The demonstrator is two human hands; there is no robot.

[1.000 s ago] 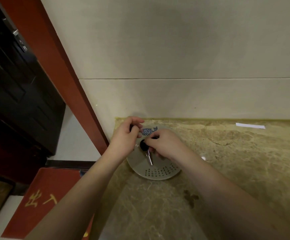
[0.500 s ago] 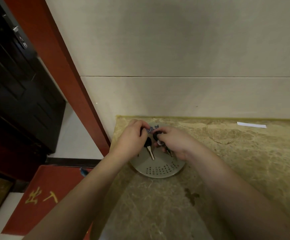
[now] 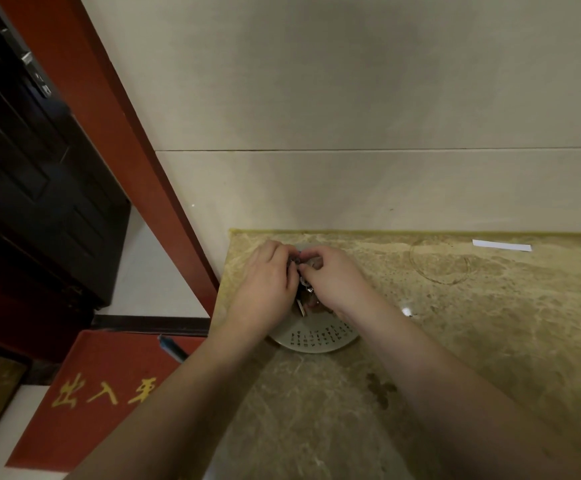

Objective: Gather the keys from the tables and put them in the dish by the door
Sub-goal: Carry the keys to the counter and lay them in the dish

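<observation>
A round white dish (image 3: 317, 341) with rows of small black characters sits on the marble counter beside the door frame. My left hand (image 3: 265, 289) and my right hand (image 3: 334, 278) are pressed together over the dish's far half and cover most of it. Between them shows a bunch of keys (image 3: 303, 292) with dark heads and a metal blade that hangs toward the dish. Both hands pinch the keys. A small blue-patterned tag seen earlier is hidden under my fingers.
The marble counter (image 3: 472, 341) runs to the right against a beige tiled wall. A white paper strip (image 3: 502, 245) lies at the back right, near a faint ring mark (image 3: 440, 261). At left stand a red door frame (image 3: 116, 133), a dark door (image 3: 32, 168) and a red floor mat (image 3: 84, 396).
My hands have closed in together over the dish and now hide the tag and most of the keys. The single key blade has moved from the dish's middle to between my palms.
</observation>
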